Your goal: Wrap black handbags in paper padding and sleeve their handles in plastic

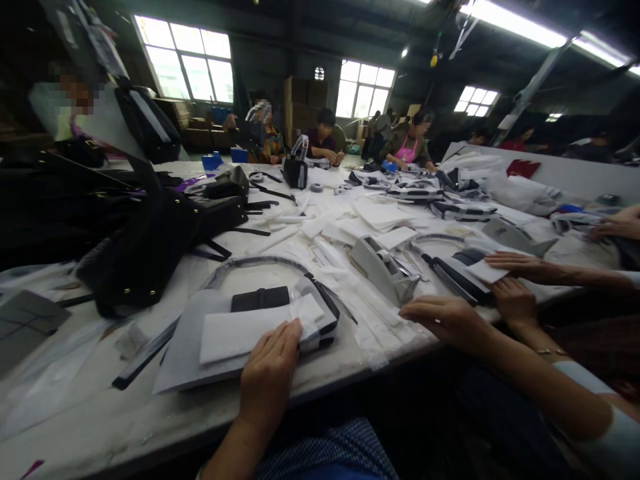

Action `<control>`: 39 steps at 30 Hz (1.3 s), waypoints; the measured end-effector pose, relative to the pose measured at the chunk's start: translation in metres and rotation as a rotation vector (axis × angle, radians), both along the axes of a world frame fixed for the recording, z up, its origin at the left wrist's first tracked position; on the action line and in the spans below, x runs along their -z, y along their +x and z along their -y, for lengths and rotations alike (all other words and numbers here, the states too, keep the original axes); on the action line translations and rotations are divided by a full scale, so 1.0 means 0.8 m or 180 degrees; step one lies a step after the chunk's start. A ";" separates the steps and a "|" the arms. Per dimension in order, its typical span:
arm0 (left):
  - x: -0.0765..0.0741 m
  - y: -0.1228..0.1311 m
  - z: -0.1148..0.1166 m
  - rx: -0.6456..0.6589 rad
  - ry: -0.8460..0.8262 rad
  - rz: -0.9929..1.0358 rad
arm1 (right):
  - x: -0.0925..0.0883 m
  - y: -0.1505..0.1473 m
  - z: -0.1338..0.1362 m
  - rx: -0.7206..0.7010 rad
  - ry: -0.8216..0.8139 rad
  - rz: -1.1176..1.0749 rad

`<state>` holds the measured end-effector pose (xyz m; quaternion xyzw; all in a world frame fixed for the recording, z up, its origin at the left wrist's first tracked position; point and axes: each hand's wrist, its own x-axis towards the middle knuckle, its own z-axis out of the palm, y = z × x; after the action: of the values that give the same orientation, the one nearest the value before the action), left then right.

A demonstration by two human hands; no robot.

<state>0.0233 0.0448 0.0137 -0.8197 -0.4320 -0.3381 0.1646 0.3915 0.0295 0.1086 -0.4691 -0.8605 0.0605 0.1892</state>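
Observation:
My left hand [270, 367] lies with its fingers stretched over a white padding sheet [243, 333], pressing it on a black handbag [323, 303]. Under the padding is a larger grey-white sheet [185, 353]. Clear wrap covers the bag's curved handle [260, 261], and a strip of clear tape [309, 327] shows by my fingertips. My right hand [447, 321] is at the front end of a grey tape dispenser [377, 267], its fingers closed together; whatever is between them is too small to make out.
To the right, a co-worker's hands [520, 270] hold white padding on another black bag [460, 277]. Black bags [150, 233] are piled at the left. White sheets [383, 212] and wrapped straps cover the table's middle. Other people sit across the table.

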 end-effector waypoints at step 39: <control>-0.003 0.008 0.000 0.0081 -0.0311 0.0721 | -0.092 -0.256 -0.190 -0.1589 -0.2176 0.1494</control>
<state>0.0294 0.0452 0.0162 -0.7887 -0.4534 -0.4092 0.0704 0.1867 0.1817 0.1822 -0.2846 -0.8971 0.2759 -0.1953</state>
